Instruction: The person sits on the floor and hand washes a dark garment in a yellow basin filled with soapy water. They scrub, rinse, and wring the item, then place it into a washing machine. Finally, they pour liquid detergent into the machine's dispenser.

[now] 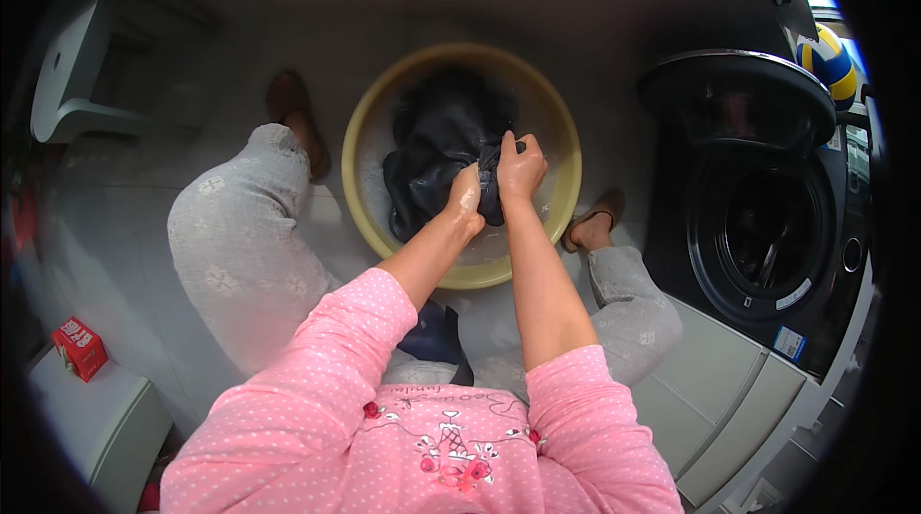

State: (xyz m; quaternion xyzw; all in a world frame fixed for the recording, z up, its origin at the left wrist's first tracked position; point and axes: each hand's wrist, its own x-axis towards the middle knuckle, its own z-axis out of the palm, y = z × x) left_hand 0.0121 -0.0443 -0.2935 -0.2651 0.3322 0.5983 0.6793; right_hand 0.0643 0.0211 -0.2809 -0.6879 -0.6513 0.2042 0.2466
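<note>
A round yellow plastic basin (348,154) stands on the floor between my feet, with sudsy water in it. Dark wet cloth, perhaps a garment (450,125), lies bunched in the water and fills much of the basin's left and middle. My left hand (466,190) grips a fold of it near the basin's centre, its fingers mostly hidden by the cloth. Close beside it on the right, my right hand (522,167) is curled around the same bunched part. Wet suds cling to the left wrist.
At the right is a black front-loading washing machine (665,255) with its round door (741,93) swung open. White cabinet drawers (709,363) adjoin it. A volleyball (827,67) is behind the door. Left are a white plastic stool (72,82) and a red box (80,348) on a white cabinet (93,406).
</note>
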